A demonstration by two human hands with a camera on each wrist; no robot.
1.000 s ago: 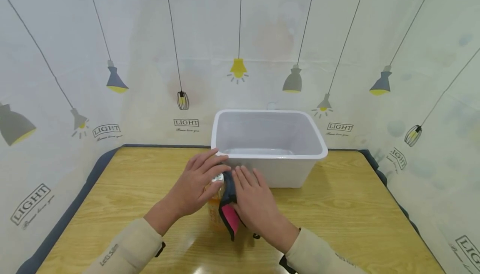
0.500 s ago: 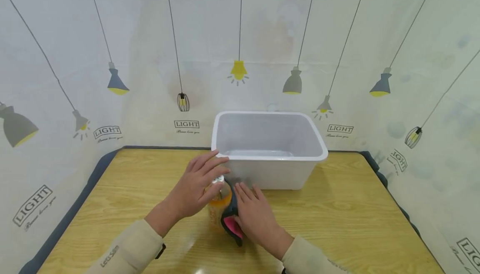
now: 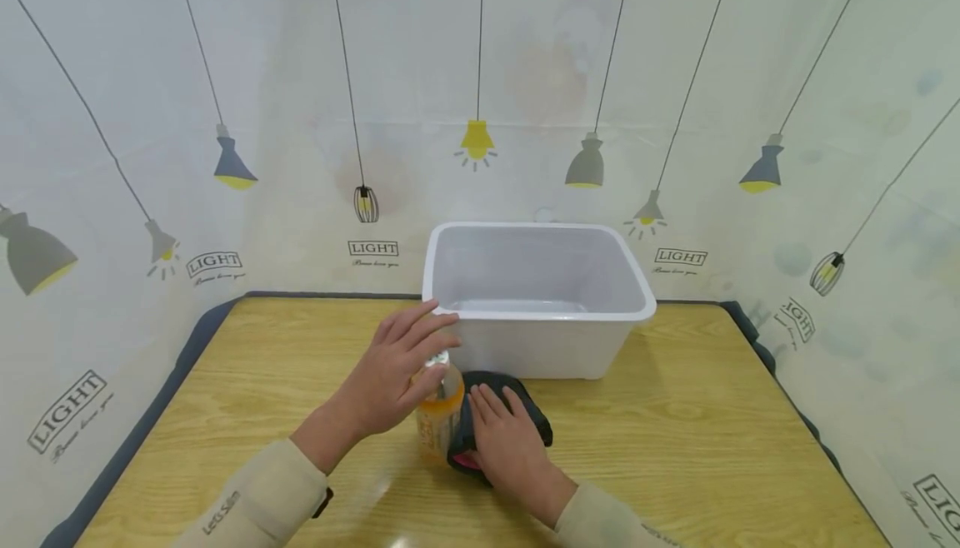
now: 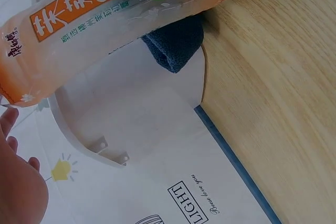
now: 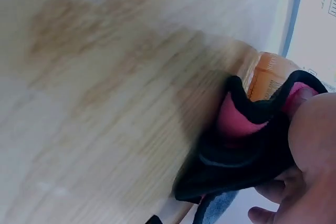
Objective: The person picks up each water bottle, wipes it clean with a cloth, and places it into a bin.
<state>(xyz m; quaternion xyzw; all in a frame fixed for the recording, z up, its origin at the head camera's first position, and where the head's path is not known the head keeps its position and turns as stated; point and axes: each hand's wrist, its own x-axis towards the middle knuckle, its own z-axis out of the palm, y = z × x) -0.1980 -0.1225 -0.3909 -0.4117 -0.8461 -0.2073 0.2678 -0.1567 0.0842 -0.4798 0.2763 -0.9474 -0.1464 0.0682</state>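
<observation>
A clear bottle with an orange label (image 3: 437,427) stands upright on the wooden table, its label large in the left wrist view. My left hand (image 3: 386,369) holds it at the white cap (image 3: 437,359), thumb on the near side and fingers extended beyond. Against the bottle's right side lies a dark, soft fabric piece (image 3: 517,398) with black edging and pink lining (image 5: 239,119); its exact kind is unclear. My right hand (image 3: 510,444) grips this piece, fingers lying over its outside and thumb at the pink lining. The hand partly covers it.
A white plastic tub (image 3: 540,344) stands just behind the bottle and fabric piece, near the table's back edge. Around the wooden table (image 3: 712,431) hangs a pale curtain (image 3: 525,57) printed with lamps. Dark trim (image 3: 330,292) runs along the table's back edge.
My right hand has moved down and toward me. The fabric piece, earlier upright beside the bottle, now spreads lower to the right with less pink showing. My left hand stays at the cap.
</observation>
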